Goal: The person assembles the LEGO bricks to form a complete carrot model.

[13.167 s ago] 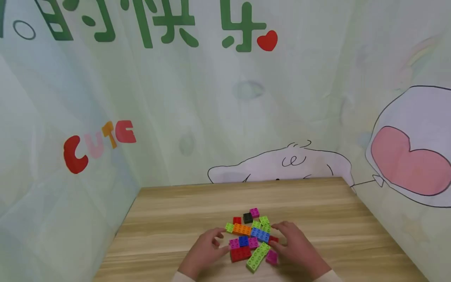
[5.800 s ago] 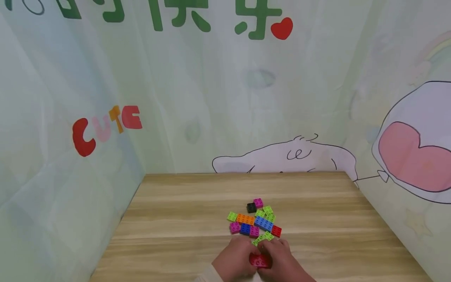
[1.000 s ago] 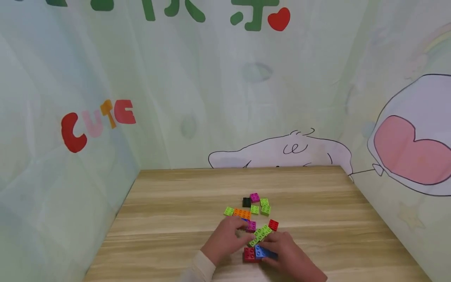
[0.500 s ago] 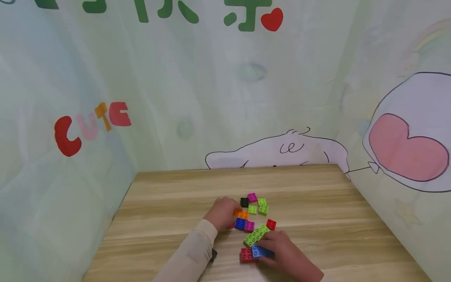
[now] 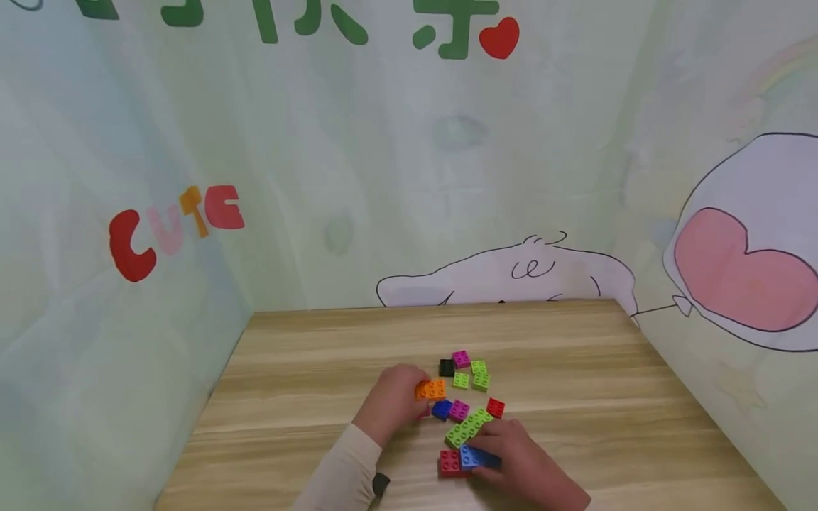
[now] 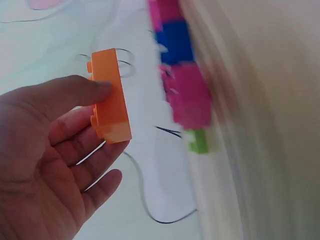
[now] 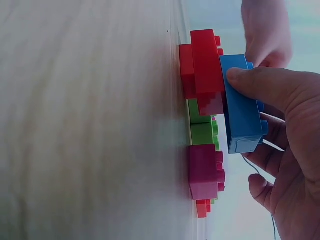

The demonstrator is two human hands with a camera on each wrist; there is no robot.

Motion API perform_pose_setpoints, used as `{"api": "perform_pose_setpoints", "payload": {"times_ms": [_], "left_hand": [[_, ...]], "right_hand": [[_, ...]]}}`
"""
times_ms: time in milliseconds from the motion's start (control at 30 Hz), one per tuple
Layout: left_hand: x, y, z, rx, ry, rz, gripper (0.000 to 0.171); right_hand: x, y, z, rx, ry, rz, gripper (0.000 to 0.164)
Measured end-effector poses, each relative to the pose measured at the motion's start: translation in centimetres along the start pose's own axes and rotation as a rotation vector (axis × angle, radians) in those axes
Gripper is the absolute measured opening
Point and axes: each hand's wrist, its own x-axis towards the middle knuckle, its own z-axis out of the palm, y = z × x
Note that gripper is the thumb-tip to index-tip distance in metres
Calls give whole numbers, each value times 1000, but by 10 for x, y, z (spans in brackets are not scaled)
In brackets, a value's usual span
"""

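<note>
Lifted off the pile, left hand (image 5: 391, 404) pinches orange brick (image 5: 431, 389); right hand (image 5: 520, 465) grips blue brick (image 5: 478, 458).

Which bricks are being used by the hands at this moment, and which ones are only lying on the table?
In use:
- orange brick, pinched by the left hand
- blue brick, held by the right hand on the red brick

Lying about:
- long green brick
- black brick
- small red brick

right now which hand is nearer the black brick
Left. The left hand, holding the orange brick, is just beside the black brick; the right hand is further back, on the blue brick.
</note>
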Motion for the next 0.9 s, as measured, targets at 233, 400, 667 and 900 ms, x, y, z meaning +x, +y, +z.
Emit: {"api": "perform_pose_setpoints", "payload": {"times_ms": [233, 400, 667, 900], "left_hand": [[-57, 14, 7, -90, -94, 86, 29], [-69, 13, 15, -106, -119, 124, 25], [-66, 15, 23, -59, -140, 164, 26], [-66, 19, 26, 3, -153, 232, 29]], "right_hand": [[-2, -3, 2, 22, 14, 0, 34], [-1, -5, 1, 33, 11, 42, 34], [0, -5, 1, 17, 18, 50, 35], [1, -5, 0, 20, 9, 54, 36]]}}
